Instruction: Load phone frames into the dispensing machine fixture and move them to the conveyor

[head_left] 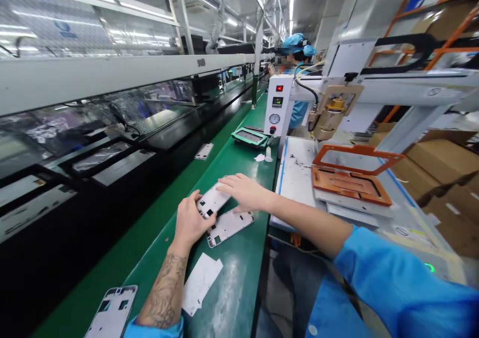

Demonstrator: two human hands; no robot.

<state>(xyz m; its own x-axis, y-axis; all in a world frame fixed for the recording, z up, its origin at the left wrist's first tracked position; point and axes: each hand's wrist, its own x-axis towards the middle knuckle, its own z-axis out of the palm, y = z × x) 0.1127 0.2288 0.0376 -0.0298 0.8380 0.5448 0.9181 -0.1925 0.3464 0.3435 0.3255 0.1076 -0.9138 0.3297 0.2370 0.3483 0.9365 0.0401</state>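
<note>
My left hand (191, 219) grips the near end of a light grey phone mid-frame (212, 199), its thumb along one edge and fingers along the other. Over the far end of that same frame lies my right hand (245, 192), fingers across its top and thumb lower down. The held frame has square cut-outs near my left hand. Just under and beside it, a second phone frame (229, 227) lies flat on the green bench (232, 283). White paper pieces (202, 283) lie closer to me, by my left forearm.
Another phone frame (112, 313) lies at the lower left, one more (204, 151) farther up the line. A green fixture (250, 137) sits by the dispensing machine (279, 106). An open orange fixture (352, 183) rests on its bed. A co-worker (297, 79) is beyond.
</note>
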